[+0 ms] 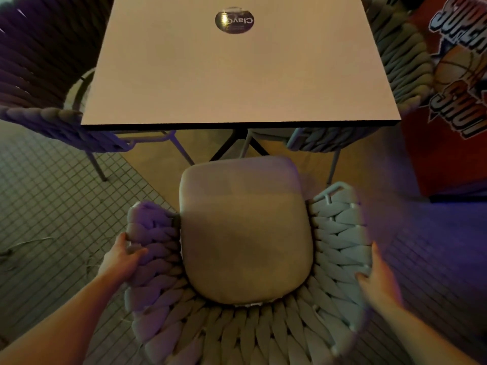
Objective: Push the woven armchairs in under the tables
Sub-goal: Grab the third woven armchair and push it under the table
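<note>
hands (122,259) (376,280) grip armchair (334,233) facing table (237,75)

Dim purple-tinted light; edges warped, perhaps motion-blurred.

Square pale table (237,75) carried one round dark sticker (234,20) near its far edge. Tiled floor (52,206) held the table's legs and woven chairs (329,246).
</note>
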